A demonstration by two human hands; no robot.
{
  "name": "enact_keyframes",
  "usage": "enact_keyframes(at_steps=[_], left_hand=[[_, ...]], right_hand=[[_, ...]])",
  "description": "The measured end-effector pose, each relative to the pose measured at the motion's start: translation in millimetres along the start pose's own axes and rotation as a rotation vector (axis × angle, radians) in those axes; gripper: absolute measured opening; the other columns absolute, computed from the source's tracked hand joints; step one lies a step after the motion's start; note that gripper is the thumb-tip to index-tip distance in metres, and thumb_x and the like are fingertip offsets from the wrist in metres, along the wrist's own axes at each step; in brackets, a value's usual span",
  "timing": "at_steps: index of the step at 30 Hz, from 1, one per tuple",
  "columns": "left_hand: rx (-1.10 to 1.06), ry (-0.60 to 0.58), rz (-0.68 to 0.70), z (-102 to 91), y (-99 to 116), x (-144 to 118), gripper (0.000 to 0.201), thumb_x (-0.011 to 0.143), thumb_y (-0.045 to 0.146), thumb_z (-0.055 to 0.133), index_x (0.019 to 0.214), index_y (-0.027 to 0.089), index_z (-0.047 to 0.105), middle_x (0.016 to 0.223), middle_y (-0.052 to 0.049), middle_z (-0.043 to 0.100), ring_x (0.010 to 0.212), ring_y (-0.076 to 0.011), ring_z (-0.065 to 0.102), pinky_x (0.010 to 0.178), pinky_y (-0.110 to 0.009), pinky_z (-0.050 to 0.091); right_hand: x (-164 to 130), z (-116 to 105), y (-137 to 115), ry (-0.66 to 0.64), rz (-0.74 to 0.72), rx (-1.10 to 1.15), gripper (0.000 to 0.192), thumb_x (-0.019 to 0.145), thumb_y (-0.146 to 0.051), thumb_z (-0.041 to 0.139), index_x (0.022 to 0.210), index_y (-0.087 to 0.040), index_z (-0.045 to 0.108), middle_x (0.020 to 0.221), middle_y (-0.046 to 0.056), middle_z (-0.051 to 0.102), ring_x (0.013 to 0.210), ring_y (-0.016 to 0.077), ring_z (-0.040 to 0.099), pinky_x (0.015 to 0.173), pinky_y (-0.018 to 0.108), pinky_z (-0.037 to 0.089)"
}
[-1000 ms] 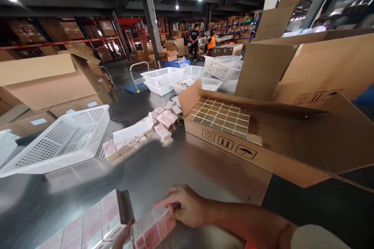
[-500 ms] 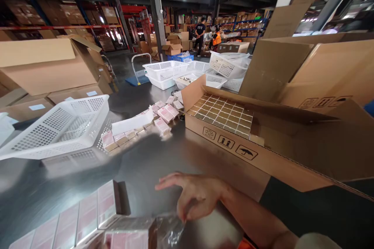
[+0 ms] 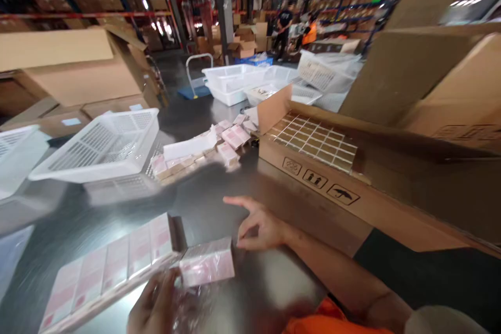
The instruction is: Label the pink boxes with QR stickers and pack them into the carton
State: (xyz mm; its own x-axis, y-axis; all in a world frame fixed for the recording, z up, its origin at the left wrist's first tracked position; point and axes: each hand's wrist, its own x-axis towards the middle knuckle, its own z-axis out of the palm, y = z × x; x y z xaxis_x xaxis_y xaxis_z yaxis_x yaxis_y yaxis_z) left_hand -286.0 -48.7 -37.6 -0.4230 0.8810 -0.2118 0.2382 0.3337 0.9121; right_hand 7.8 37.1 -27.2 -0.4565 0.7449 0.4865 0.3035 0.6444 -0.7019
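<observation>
A small pink-and-white carton (image 3: 207,263) lies on the metal table, with crumpled clear plastic wrap (image 3: 195,302) hanging toward me. My left hand (image 3: 152,302), blurred, has its fingers curled at the carton's left end and closed on the wrap. At the right end is my right hand (image 3: 262,227): its index finger points out to the left, while thumb and another finger pinch together close to the carton's edge. Whatever that pinch holds is too small to make out. Left of the carton, a row of similar pink-and-white cartons (image 3: 117,261) stands side by side.
A long open cardboard box (image 3: 309,180) with a white divider grid inside stands at right. Behind lie more pink cartons (image 3: 235,136) and a white sheet (image 3: 190,146). White plastic baskets (image 3: 97,167) stand at left and farther back. Two people (image 3: 284,26) are in the background.
My left hand has come into view at the wrapped carton. The view has shifted, showing more of that carton and the row. My right hand keeps its pose, with fingertips near the carton's right edge.
</observation>
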Motion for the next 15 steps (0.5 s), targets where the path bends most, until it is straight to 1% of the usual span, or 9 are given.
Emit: enact_keyframes(at_steps=[2, 3, 4, 5, 6, 8, 11, 13, 15], left_hand=[[-0.075, 0.016, -0.046, 1.9, 4, -3, 0.052, 0.076, 0.07, 0.069, 0.084, 0.02, 0.071, 0.071, -0.002, 0.067, 0.063, -0.0153, 0.06, 0.054, -0.023, 0.046], [-0.155, 0.018, -0.046, 3.4, 5, -4, 0.051, 0.074, 0.07, 0.071, 0.079, 0.019, 0.068, 0.068, -0.001, 0.064, 0.06, -0.0134, 0.056, 0.053, -0.021, 0.044], [-0.233, 0.014, -0.049, 5.2, 6, -5, 0.052, 0.071, 0.069, 0.074, 0.075, 0.019, 0.064, 0.064, 0.001, 0.06, 0.057, -0.0117, 0.053, 0.051, -0.02, 0.042], [-0.302, 0.004, -0.054, 7.2, 7, -5, 0.053, 0.07, 0.068, 0.076, 0.073, 0.018, 0.061, 0.062, 0.002, 0.057, 0.057, -0.0106, 0.05, 0.051, -0.019, 0.04], [-0.35, 0.007, -0.065, 9.3, 8, -5, 0.054, 0.068, 0.068, 0.078, 0.071, 0.018, 0.059, 0.061, 0.003, 0.055, 0.055, -0.0097, 0.047, 0.05, -0.018, 0.039], [-0.424, 0.017, -0.095, 13.6, 10, -6, 0.056, 0.064, 0.068, 0.08, 0.069, 0.018, 0.055, 0.059, 0.005, 0.05, 0.052, -0.0083, 0.043, 0.047, -0.018, 0.037], [-0.53, 0.004, -0.131, 19.5, 13, -9, 0.059, 0.057, 0.064, 0.086, 0.064, 0.018, 0.05, 0.056, 0.006, 0.046, 0.048, -0.007, 0.04, 0.044, -0.017, 0.034], [-0.594, -0.028, -0.142, 22.2, 15, -11, 0.057, 0.055, 0.059, 0.088, 0.062, 0.018, 0.048, 0.056, 0.006, 0.046, 0.048, -0.0068, 0.04, 0.044, -0.017, 0.036], [-0.643, -0.043, -0.147, 21.9, 19, -13, 0.054, 0.055, 0.053, 0.089, 0.061, 0.018, 0.049, 0.056, 0.005, 0.046, 0.047, -0.0069, 0.041, 0.043, -0.017, 0.036]], right_hand=[[2, -11, 9, 0.181, 0.088, 0.207, 0.033, 0.08, -0.042, 0.079, 0.062, -0.017, 0.064, 0.144, 0.011, 0.053, 0.117, 0.026, 0.062, 0.093, 0.04, 0.052], [3, -16, 13, 0.297, 0.146, 0.239, 0.031, 0.081, -0.041, 0.078, 0.067, -0.018, 0.064, 0.142, 0.011, 0.052, 0.113, 0.0236, 0.064, 0.092, 0.039, 0.053], [4, -19, 16, 0.347, 0.171, 0.256, 0.026, 0.08, -0.04, 0.079, 0.077, -0.019, 0.065, 0.141, 0.011, 0.051, 0.112, 0.0227, 0.064, 0.091, 0.038, 0.054], [5, -21, 17, 0.334, 0.169, 0.251, 0.025, 0.079, -0.04, 0.08, 0.088, -0.021, 0.066, 0.138, 0.011, 0.051, 0.11, 0.0221, 0.064, 0.089, 0.037, 0.054], [6, -20, 17, 0.262, 0.146, 0.235, 0.034, 0.077, -0.041, 0.082, 0.101, -0.023, 0.065, 0.136, 0.011, 0.053, 0.111, 0.0225, 0.063, 0.089, 0.037, 0.054], [5, -10, 10, 0.012, 0.088, 0.167, 0.063, 0.072, -0.044, 0.086, 0.126, -0.024, 0.059, 0.135, 0.013, 0.055, 0.118, 0.026, 0.06, 0.095, 0.04, 0.053], [2, 19, -1, -0.264, 0.113, 0.032, 0.095, 0.067, -0.047, 0.089, 0.148, -0.021, 0.045, 0.147, 0.016, 0.049, 0.137, 0.0338, 0.046, 0.115, 0.048, 0.039], [1, 34, -1, -0.318, 0.164, 0.008, 0.094, 0.07, -0.043, 0.088, 0.15, -0.021, 0.045, 0.148, 0.017, 0.049, 0.138, 0.034, 0.045, 0.117, 0.048, 0.036], [1, 39, 4, -0.337, 0.193, 0.039, 0.077, 0.073, -0.037, 0.087, 0.141, -0.02, 0.057, 0.135, 0.015, 0.058, 0.126, 0.0296, 0.056, 0.11, 0.043, 0.045]])
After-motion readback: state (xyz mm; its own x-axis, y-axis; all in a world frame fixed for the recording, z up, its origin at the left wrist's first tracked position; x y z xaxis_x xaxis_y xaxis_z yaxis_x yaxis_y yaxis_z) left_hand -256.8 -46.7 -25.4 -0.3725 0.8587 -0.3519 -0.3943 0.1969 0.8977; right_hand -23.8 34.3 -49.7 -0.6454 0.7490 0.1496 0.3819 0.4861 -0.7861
